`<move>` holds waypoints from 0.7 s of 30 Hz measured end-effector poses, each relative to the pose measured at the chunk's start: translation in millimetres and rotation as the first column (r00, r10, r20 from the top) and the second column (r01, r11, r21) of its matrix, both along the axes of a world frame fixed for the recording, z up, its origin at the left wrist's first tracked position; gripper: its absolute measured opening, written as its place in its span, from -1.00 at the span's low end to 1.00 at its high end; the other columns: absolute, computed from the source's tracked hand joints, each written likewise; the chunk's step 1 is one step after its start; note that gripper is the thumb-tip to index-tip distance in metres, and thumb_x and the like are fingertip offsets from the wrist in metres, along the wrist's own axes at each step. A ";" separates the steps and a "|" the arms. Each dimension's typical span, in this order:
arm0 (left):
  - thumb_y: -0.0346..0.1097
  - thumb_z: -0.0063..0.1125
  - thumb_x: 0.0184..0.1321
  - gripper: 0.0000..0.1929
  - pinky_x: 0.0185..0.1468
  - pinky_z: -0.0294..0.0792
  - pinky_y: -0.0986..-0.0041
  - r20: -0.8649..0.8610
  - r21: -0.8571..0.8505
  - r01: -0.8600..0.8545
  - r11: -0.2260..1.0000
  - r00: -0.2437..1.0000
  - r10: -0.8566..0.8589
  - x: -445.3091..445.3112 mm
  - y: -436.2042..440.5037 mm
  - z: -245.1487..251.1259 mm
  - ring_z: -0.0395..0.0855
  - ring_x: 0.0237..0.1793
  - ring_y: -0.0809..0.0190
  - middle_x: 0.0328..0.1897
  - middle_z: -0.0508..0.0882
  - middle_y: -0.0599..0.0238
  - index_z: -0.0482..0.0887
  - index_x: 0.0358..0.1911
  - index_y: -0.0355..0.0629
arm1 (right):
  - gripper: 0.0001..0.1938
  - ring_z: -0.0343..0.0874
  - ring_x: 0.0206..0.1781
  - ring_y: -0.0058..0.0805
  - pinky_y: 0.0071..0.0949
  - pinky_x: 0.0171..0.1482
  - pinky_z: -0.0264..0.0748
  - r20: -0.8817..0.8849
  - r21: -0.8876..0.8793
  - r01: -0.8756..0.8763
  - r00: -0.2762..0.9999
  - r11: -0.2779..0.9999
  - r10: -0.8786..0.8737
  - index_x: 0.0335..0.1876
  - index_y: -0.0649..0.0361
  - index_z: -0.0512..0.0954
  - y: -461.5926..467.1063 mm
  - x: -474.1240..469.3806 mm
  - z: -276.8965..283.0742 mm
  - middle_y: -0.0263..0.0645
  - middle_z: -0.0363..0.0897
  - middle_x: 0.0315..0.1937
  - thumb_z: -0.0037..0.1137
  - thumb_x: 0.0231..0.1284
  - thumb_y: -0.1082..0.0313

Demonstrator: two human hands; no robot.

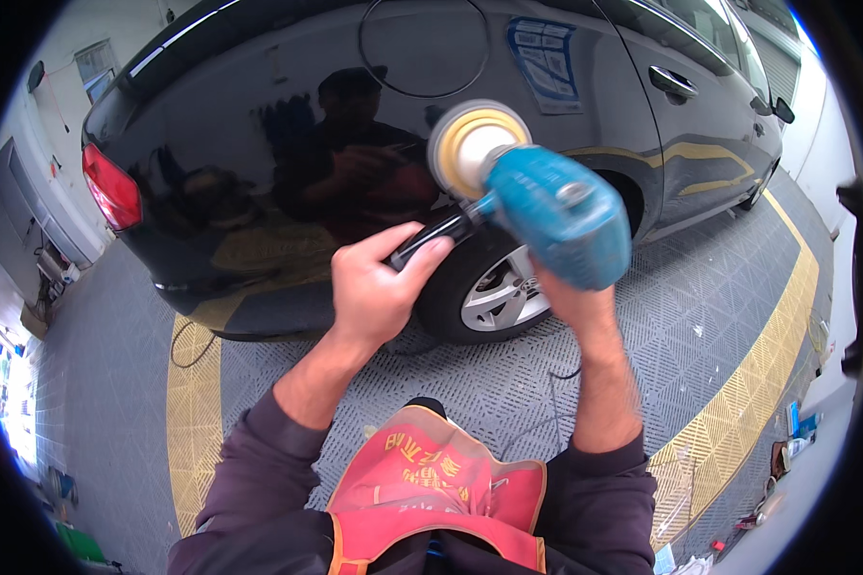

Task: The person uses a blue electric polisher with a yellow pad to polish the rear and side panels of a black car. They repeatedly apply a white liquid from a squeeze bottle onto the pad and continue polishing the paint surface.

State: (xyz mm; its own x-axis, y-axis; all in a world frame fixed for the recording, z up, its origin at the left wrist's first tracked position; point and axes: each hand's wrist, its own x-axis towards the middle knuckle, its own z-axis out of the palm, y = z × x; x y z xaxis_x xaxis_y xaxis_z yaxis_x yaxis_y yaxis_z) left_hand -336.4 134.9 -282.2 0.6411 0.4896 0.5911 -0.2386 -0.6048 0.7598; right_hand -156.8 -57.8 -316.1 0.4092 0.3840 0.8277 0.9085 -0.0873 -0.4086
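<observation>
My left hand (377,284) is closed around the black side handle of a teal rotary polisher (561,208). Beneath the polisher's rear body, my right hand (575,295) grips its main handle, mostly hidden by the casing. The round pad (478,147), yellow and white, faces the glossy black rear side panel (288,165) of a car above the rear wheel; whether it touches the paint I cannot tell. The polisher is slightly blurred. Reflections show in the panel. A red apron (439,474) covers my front.
The car's rear wheel (507,295) stands just below the polisher. A cable (532,431) lies on the grey grated floor (374,381), between yellow strips. Small bottles and other items (798,431) line the right wall; a red tail light (111,188) is at the left.
</observation>
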 end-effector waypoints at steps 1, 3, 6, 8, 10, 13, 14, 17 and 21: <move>-0.17 0.53 0.35 -0.71 -0.38 0.40 0.54 0.044 -0.016 0.033 0.999 0.999 -0.032 11.6 -5.6 8.7 0.56 -0.47 0.53 -0.54 0.71 0.40 0.90 -0.10 -0.30 | -0.71 0.85 -0.08 -0.21 -0.27 0.00 0.76 -0.035 0.041 0.008 0.999 0.999 -0.007 0.03 0.14 0.74 -2.6 7.2 5.6 -0.16 0.84 -0.11 0.53 0.20 0.42; -0.14 0.54 0.34 -0.69 -0.37 0.44 0.54 0.008 -0.001 0.033 0.999 0.999 -0.033 18.8 -10.3 22.3 0.60 -0.47 0.51 -0.53 0.75 0.35 0.91 -0.10 -0.28 | -0.71 0.84 -0.06 -0.27 -0.27 0.01 0.74 -0.149 -0.011 0.024 0.989 1.000 -0.026 0.05 0.16 0.74 -9.5 13.3 12.8 -0.21 0.84 -0.10 0.51 0.23 0.44; -0.22 0.52 0.37 -0.71 -0.44 0.31 0.58 -0.048 -0.049 0.070 0.996 0.996 -0.072 9.8 -2.1 31.3 0.51 -0.53 0.54 -0.55 0.67 0.48 0.87 -0.16 -0.38 | -0.71 0.82 -0.04 -0.27 -0.28 0.02 0.72 -0.166 0.081 -0.004 0.986 0.997 0.017 0.05 0.19 0.73 1.8 -1.5 5.9 -0.21 0.82 -0.07 0.49 0.22 0.49; -0.11 0.56 0.30 -0.64 -0.35 0.47 0.52 -0.157 -0.069 0.041 0.997 0.986 -0.051 -7.1 17.3 35.2 0.62 -0.49 0.48 -0.53 0.77 0.25 0.89 -0.11 -0.33 | -0.64 0.80 0.02 -0.20 -0.27 0.08 0.70 -0.031 0.102 0.008 0.999 0.995 -0.005 0.11 0.20 0.71 17.3 -17.2 -1.2 -0.17 0.80 -0.02 0.50 0.18 0.52; -0.12 0.56 0.30 -0.65 -0.34 0.46 0.53 -0.103 0.009 0.026 1.000 0.994 -0.024 -33.8 32.3 34.7 0.62 -0.48 0.50 -0.52 0.77 0.33 0.89 -0.12 -0.32 | -0.57 0.77 0.13 -0.11 -0.20 0.18 0.66 -0.035 0.128 -0.032 0.999 0.991 0.037 0.18 0.18 0.69 39.7 -41.7 -7.6 -0.14 0.77 0.06 0.49 0.17 0.53; -0.20 0.54 0.34 -0.72 -0.32 0.43 0.57 -0.027 -0.008 -0.014 1.000 1.000 0.013 -74.9 54.9 39.1 0.60 -0.42 0.54 -0.48 0.76 0.44 0.90 -0.13 -0.32 | -0.54 0.75 0.18 -0.03 -0.15 0.23 0.63 0.015 0.121 -0.129 0.992 0.984 0.128 0.20 0.16 0.69 74.6 -69.9 5.1 -0.10 0.76 0.12 0.49 0.13 0.52; -0.21 0.53 0.35 -0.73 -0.32 0.43 0.57 0.002 -0.004 -0.034 0.999 0.999 0.034 -86.8 63.1 43.1 0.60 -0.41 0.55 -0.48 0.75 0.45 0.90 -0.14 -0.32 | -0.54 0.75 0.17 -0.01 -0.14 0.22 0.64 0.031 0.115 -0.163 0.987 0.980 0.160 0.19 0.16 0.69 85.3 -75.2 16.1 -0.09 0.76 0.11 0.50 0.12 0.52; -0.22 0.53 0.35 -0.74 -0.32 0.40 0.59 0.123 -0.011 -0.098 0.995 0.987 0.099 -109.0 82.4 56.4 0.55 -0.40 0.55 -0.49 0.72 0.47 0.89 -0.15 -0.33 | -0.67 0.80 -0.07 0.11 -0.12 0.00 0.71 0.057 0.050 -0.119 0.992 0.992 0.116 0.05 0.12 0.74 108.8 -89.7 57.2 -0.05 0.82 -0.13 0.47 0.13 0.41; -0.13 0.54 0.34 -0.68 -0.35 0.37 0.56 0.160 -0.012 -0.110 0.994 0.981 0.110 -115.6 105.5 82.2 0.55 -0.43 0.53 -0.53 0.71 0.47 0.91 -0.19 -0.33 | -0.74 0.80 0.01 -0.17 -0.17 0.13 0.64 0.044 -0.079 -0.104 0.993 0.991 0.108 0.09 0.24 0.72 124.7 -104.6 110.3 -0.11 0.83 -0.04 0.40 0.38 0.33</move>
